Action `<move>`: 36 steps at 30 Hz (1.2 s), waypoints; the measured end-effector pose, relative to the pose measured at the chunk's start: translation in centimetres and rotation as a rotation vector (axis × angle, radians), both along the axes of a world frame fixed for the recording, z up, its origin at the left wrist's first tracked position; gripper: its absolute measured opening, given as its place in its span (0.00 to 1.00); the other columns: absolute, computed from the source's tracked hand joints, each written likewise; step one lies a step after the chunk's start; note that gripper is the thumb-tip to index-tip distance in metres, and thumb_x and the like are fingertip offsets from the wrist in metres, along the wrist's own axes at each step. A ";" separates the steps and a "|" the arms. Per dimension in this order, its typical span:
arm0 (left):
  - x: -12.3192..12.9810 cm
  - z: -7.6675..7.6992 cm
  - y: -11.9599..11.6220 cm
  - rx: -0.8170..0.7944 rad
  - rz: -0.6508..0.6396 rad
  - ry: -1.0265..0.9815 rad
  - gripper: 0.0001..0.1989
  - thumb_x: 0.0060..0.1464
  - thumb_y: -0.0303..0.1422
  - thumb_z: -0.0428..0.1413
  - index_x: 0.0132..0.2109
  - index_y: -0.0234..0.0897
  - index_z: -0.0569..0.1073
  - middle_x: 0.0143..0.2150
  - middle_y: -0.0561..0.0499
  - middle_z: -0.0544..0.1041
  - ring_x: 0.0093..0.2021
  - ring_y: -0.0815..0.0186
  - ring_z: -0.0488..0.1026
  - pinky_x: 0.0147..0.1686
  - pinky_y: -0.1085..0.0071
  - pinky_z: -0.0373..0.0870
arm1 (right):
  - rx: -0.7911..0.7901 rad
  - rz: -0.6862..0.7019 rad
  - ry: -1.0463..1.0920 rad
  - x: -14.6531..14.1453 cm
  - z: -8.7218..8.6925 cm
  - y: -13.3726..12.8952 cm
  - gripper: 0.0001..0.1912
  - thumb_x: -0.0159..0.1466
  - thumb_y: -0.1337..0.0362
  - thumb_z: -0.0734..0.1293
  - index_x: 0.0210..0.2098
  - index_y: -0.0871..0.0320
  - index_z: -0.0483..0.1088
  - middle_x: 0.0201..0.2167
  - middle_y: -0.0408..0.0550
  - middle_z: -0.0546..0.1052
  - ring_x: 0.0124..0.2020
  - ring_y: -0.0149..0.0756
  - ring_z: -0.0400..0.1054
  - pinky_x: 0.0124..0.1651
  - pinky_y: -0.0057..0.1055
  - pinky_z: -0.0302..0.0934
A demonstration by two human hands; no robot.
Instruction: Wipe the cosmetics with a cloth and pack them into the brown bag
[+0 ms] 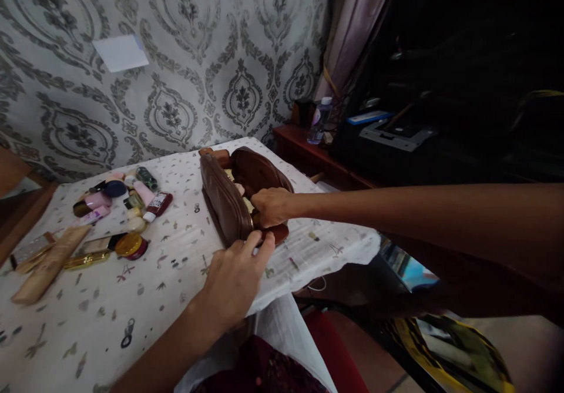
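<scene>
At the left of the cloth-covered tabletop (pixel 163 275), a beige tube (pixel 50 264) lies flat, the natural rest for something so long and narrow. Next come small containers (pixel 97 200) crowded together, then a gold-lidded jar (pixel 131 245) nearer the person, seemingly steady on its broad base. At that group's right edge, a dark green bottle (pixel 146 178) and a dark red bottle (pixel 159 204) lie on their sides; gathered so, they are probably easy to see at once, well apart from the bag. The brown bag (pixel 222 202) sits right of them, near the tabletop's right end, its mouth spread upward, which gives access from above. The left hand (pixel 235 269) touches its near end, likely to steady it; whether that grip pinches the leather or merely presses, I cannot tell. The right hand (pixel 271 206) reaches across into the open mouth from the right, fingers curled; the sides hide the fingertips, so I cannot tell whether its grip is clamped on anything. Farther right, a clear bottle (pixel 321 120) stands on a reddish ledge (pixel 291 137), presumably kept there out of the arms' way.
</scene>
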State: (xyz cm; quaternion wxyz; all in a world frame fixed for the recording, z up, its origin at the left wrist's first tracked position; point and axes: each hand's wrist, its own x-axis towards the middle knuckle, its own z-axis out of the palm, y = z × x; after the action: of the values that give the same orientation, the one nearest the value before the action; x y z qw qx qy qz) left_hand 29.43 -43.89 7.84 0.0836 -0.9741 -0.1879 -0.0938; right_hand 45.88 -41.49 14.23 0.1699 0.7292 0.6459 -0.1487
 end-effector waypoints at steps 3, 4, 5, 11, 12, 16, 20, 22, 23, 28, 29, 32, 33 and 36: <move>-0.1 -0.2 0.0 -0.007 -0.001 -0.014 0.29 0.56 0.21 0.53 0.64 0.41 0.64 0.58 0.48 0.74 0.37 0.63 0.78 0.27 0.69 0.74 | -0.001 -0.035 0.019 0.1 0.1 0.1 0.23 0.56 0.64 0.72 0.49 0.68 0.75 0.45 0.62 0.79 0.46 0.50 0.75 0.42 0.33 0.68; -0.1 -0.2 0.0 -0.008 -0.006 -0.020 0.29 0.56 0.21 0.53 0.64 0.41 0.64 0.58 0.48 0.74 0.38 0.63 0.78 0.27 0.69 0.74 | -0.002 -0.037 0.027 0.1 0.1 0.2 0.22 0.56 0.65 0.72 0.49 0.68 0.75 0.45 0.63 0.79 0.46 0.49 0.75 0.41 0.32 0.68; -0.1 -0.3 0.0 -0.007 -0.012 -0.027 0.28 0.57 0.21 0.53 0.64 0.41 0.64 0.58 0.47 0.74 0.38 0.63 0.78 0.27 0.69 0.74 | -0.004 -0.035 0.034 0.2 0.1 0.2 0.22 0.56 0.65 0.72 0.49 0.69 0.75 0.44 0.63 0.79 0.45 0.49 0.76 0.40 0.32 0.68; -0.1 -0.4 -0.1 0.007 -0.007 -0.030 0.29 0.55 0.19 0.52 0.63 0.41 0.64 0.58 0.47 0.73 0.37 0.63 0.78 0.26 0.68 0.74 | -0.036 -0.022 0.025 0.1 0.0 0.5 0.19 0.59 0.67 0.72 0.47 0.71 0.75 0.43 0.63 0.79 0.45 0.49 0.76 0.40 0.32 0.68; -0.1 -0.4 -0.1 0.008 -0.002 -0.026 0.29 0.55 0.19 0.52 0.63 0.41 0.64 0.58 0.47 0.73 0.37 0.63 0.78 0.26 0.68 0.74 | -0.042 -0.026 0.022 0.0 0.1 0.4 0.19 0.58 0.67 0.72 0.48 0.71 0.75 0.44 0.62 0.79 0.46 0.49 0.75 0.41 0.32 0.68; -0.2 -0.4 -0.2 0.009 0.002 -0.009 0.30 0.54 0.20 0.55 0.64 0.40 0.63 0.59 0.46 0.72 0.37 0.63 0.78 0.27 0.68 0.75 | -0.009 -0.072 0.046 -0.4 0.7 0.0 0.31 0.55 0.67 0.75 0.56 0.69 0.68 0.50 0.62 0.77 0.52 0.50 0.73 0.47 0.32 0.68; -0.2 -0.5 -0.3 0.039 0.001 -0.006 0.32 0.54 0.20 0.56 0.64 0.40 0.62 0.58 0.45 0.72 0.36 0.64 0.77 0.27 0.69 0.74 | 0.018 -0.120 0.075 -0.4 0.5 -0.3 0.42 0.53 0.68 0.75 0.64 0.69 0.58 0.55 0.64 0.74 0.55 0.51 0.71 0.49 0.33 0.68; -0.2 -0.6 -0.3 0.052 0.001 -0.007 0.31 0.54 0.20 0.55 0.64 0.40 0.62 0.58 0.45 0.72 0.36 0.64 0.77 0.26 0.69 0.74 | 0.029 -0.115 0.090 -0.3 0.2 -0.2 0.42 0.54 0.69 0.75 0.64 0.69 0.56 0.55 0.64 0.73 0.55 0.51 0.71 0.49 0.33 0.67; -0.2 -0.6 -0.3 0.055 0.002 -0.008 0.30 0.54 0.20 0.54 0.64 0.40 0.63 0.58 0.45 0.72 0.36 0.64 0.77 0.26 0.69 0.74 | 0.038 -0.111 0.092 -0.2 0.0 -0.2 0.42 0.54 0.68 0.75 0.64 0.69 0.56 0.55 0.64 0.73 0.55 0.51 0.71 0.49 0.34 0.67; -0.1 -0.6 -0.4 0.079 0.009 -0.015 0.30 0.54 0.19 0.54 0.63 0.40 0.64 0.58 0.45 0.72 0.36 0.65 0.77 0.26 0.70 0.73 | 0.070 -0.090 0.101 0.1 -0.5 -0.1 0.42 0.54 0.68 0.74 0.63 0.68 0.55 0.54 0.64 0.74 0.54 0.52 0.71 0.48 0.35 0.67; -0.1 -0.6 -0.5 0.081 0.010 -0.013 0.30 0.54 0.19 0.54 0.63 0.40 0.64 0.58 0.45 0.72 0.35 0.65 0.77 0.26 0.70 0.73 | 0.070 -0.087 0.100 0.1 -0.5 -0.1 0.42 0.54 0.68 0.74 0.63 0.68 0.55 0.54 0.63 0.74 0.54 0.52 0.71 0.47 0.35 0.68; -0.1 -0.6 -0.5 0.081 0.015 -0.009 0.29 0.54 0.19 0.54 0.63 0.40 0.64 0.57 0.45 0.72 0.35 0.66 0.76 0.25 0.71 0.72 | 0.058 -0.063 0.094 0.1 -0.2 -0.2 0.44 0.54 0.67 0.75 0.65 0.68 0.53 0.55 0.63 0.73 0.54 0.52 0.71 0.47 0.34 0.68; -0.1 -0.6 -0.5 0.081 0.016 -0.012 0.29 0.55 0.20 0.54 0.63 0.40 0.64 0.57 0.45 0.72 0.35 0.66 0.76 0.25 0.71 0.72 | 0.052 -0.051 0.091 0.1 0.0 -0.1 0.45 0.54 0.67 0.75 0.65 0.68 0.53 0.55 0.64 0.73 0.55 0.52 0.71 0.48 0.34 0.67; -0.1 -0.8 -0.5 0.082 0.021 -0.020 0.29 0.55 0.20 0.54 0.63 0.40 0.64 0.57 0.45 0.72 0.35 0.65 0.76 0.26 0.71 0.73 | 0.061 0.014 0.102 0.5 0.6 0.1 0.40 0.57 0.65 0.74 0.64 0.68 0.56 0.56 0.63 0.73 0.56 0.50 0.70 0.50 0.32 0.65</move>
State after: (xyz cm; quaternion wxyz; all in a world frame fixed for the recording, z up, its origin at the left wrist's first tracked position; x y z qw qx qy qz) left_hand 29.33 -44.35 7.04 0.1223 -0.9668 -0.1951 -0.1104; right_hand 46.38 -41.41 14.78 0.1155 0.7209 0.6632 -0.1646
